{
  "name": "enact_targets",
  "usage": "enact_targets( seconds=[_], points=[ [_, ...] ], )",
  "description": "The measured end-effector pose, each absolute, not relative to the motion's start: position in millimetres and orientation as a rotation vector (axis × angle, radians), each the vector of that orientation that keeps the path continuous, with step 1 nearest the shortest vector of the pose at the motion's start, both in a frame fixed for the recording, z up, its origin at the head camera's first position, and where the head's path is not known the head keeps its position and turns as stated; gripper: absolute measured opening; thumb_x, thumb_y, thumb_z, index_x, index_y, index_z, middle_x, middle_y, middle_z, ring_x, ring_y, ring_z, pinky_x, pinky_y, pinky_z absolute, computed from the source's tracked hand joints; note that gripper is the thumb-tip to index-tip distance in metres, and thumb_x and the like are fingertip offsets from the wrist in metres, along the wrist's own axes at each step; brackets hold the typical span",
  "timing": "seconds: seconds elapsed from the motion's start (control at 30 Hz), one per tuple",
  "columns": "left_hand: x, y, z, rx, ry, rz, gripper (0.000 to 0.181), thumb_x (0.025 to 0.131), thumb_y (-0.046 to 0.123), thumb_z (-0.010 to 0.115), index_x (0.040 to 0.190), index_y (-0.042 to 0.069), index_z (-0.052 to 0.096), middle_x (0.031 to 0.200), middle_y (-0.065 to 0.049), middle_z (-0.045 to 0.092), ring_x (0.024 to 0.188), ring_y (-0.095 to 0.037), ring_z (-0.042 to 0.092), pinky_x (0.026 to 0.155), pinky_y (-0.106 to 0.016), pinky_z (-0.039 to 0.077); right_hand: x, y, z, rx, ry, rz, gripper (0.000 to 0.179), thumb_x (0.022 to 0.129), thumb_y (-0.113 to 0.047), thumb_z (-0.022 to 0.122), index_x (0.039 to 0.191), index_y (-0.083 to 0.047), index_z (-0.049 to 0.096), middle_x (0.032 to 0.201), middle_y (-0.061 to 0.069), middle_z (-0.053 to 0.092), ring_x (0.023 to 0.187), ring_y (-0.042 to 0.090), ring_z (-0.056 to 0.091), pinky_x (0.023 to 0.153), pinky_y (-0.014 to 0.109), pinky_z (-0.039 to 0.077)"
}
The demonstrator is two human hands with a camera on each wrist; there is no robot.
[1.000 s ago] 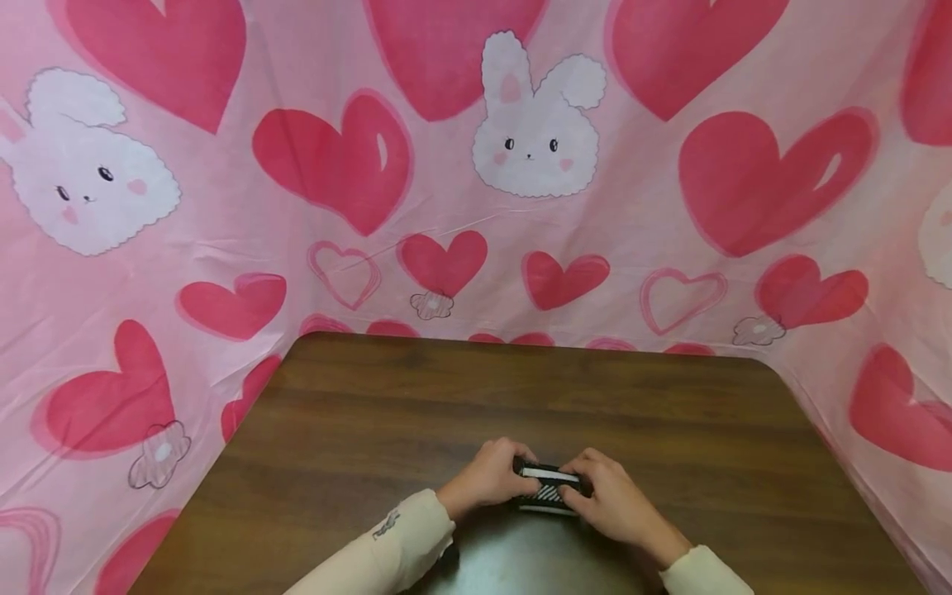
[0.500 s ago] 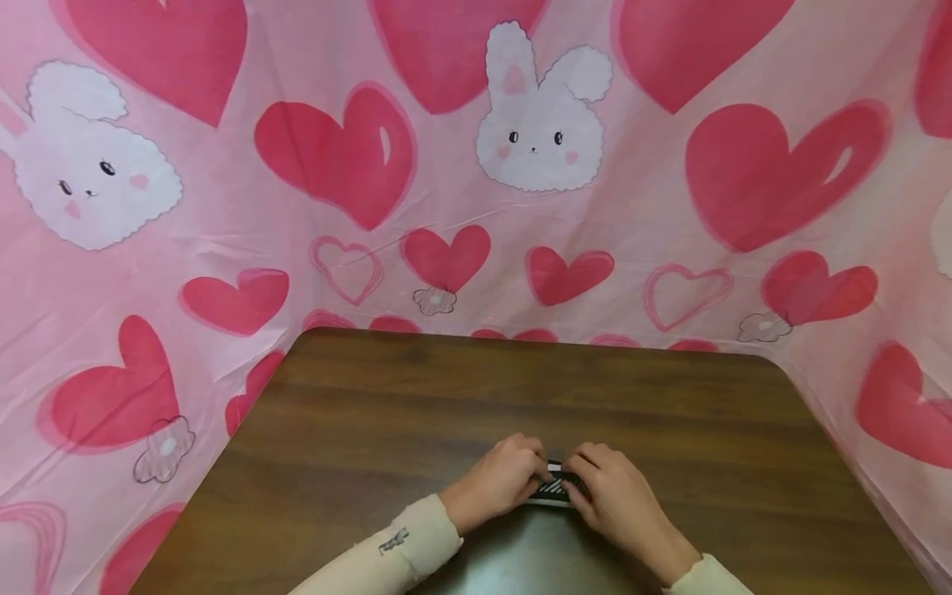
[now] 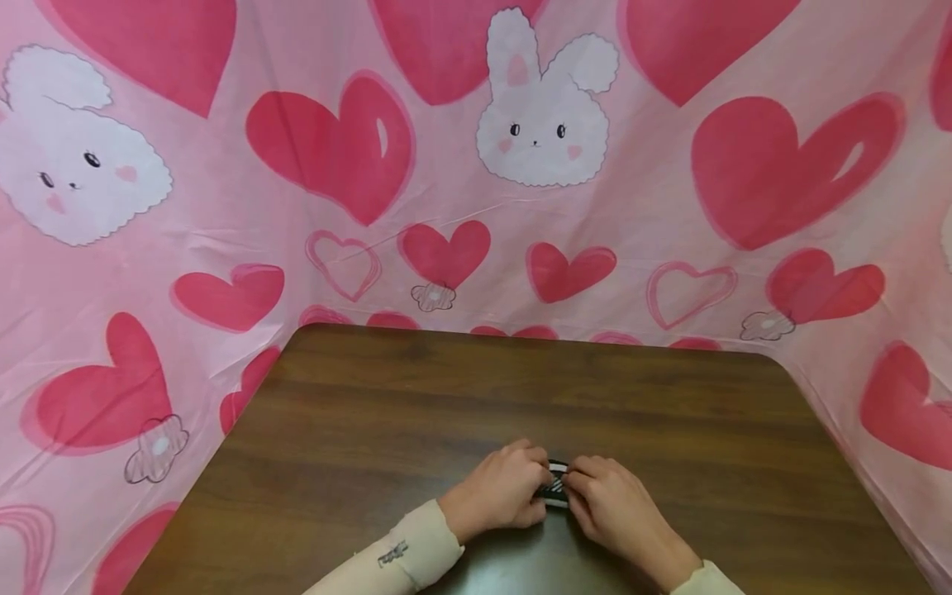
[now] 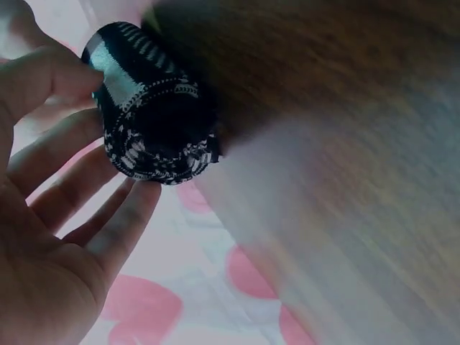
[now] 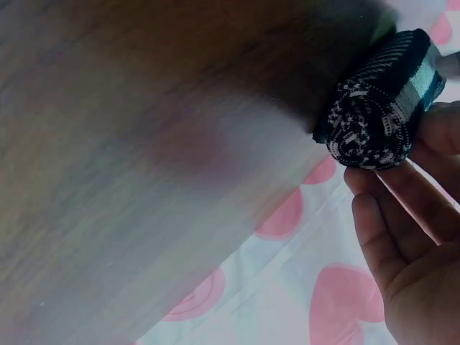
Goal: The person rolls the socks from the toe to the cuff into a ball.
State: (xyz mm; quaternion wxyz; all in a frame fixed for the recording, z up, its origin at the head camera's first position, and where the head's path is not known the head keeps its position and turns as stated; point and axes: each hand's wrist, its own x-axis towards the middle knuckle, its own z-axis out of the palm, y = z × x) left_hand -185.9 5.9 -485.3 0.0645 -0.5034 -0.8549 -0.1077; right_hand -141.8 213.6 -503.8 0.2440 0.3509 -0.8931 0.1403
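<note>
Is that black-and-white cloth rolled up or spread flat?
Rolled up: the right wrist view shows the cloth end-on, its layers coiled.

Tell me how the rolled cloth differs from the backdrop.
The rolled cloth is mostly black with white patterning; the backdrop is pink with a heart-and-rabbit print. The rolled cloth is small and coiled; the backdrop is far larger and hangs spread out. Both are patterned.
</note>
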Motion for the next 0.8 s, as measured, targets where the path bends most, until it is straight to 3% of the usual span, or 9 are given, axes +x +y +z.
enact_targets(
  seconds=[0.17,0.4,0.5,0.63,0.8],
  points=[
    [-180.8,6.3,-483.0,-1.484,-2.593,-0.202,0.02,0.074,0.031,0.087,0.084,0.022,0.073,0.087,0.008,0.058,0.076,-0.009,0.047,0.061,-0.018,0.044,-141.3,211.8,-502.5,0.951,-2.442,0.383,0.012,0.076,-0.012,0.081,0.08,-0.014,0.07,0.084,-0.008,0.058,0.072,0.011,0.055,0.065,0.035,0.05],
    [-173.8,9.1,-485.4,-1.403,-2.585,-0.069,0.032,0.074,0.03,0.09,0.1,0.021,0.073,0.094,0.006,0.062,0.083,-0.012,0.054,0.064,-0.022,0.05,-139.9,210.7,-499.9,0.935,-2.485,0.353,0.014,0.076,-0.019,0.082,0.083,-0.014,0.071,0.086,-0.008,0.059,0.073,0.011,0.055,0.067,0.036,0.051],
    [-175.1,12.9,-487.8,-1.381,-2.569,-0.032,0.041,0.074,0.035,0.09,0.108,0.019,0.072,0.096,0.005,0.064,0.084,-0.012,0.057,0.066,-0.023,0.052,-139.0,211.1,-498.5,0.913,-2.537,0.309,0.026,0.074,-0.029,0.086,0.088,-0.013,0.071,0.088,-0.006,0.06,0.075,0.012,0.057,0.068,0.036,0.051],
    [-183.1,19.7,-490.9,-1.36,-2.532,0.022,0.044,0.074,0.039,0.089,0.107,0.018,0.068,0.094,0.005,0.065,0.08,-0.012,0.057,0.065,-0.024,0.052,-139.7,210.4,-499.2,0.87,-2.596,0.238,0.049,0.066,-0.04,0.092,0.096,-0.008,0.068,0.089,-0.002,0.06,0.075,0.014,0.058,0.067,0.038,0.052],
    [-192.4,19.6,-490.5,-1.36,-2.497,-0.012,0.039,0.071,0.038,0.085,0.098,0.017,0.065,0.087,0.005,0.062,0.074,-0.011,0.055,0.063,-0.022,0.05,-143.9,208.3,-499.9,0.835,-2.586,0.176,0.057,0.061,-0.035,0.095,0.1,-0.005,0.065,0.089,0.0,0.059,0.076,0.016,0.058,0.066,0.037,0.052]
  ],
)
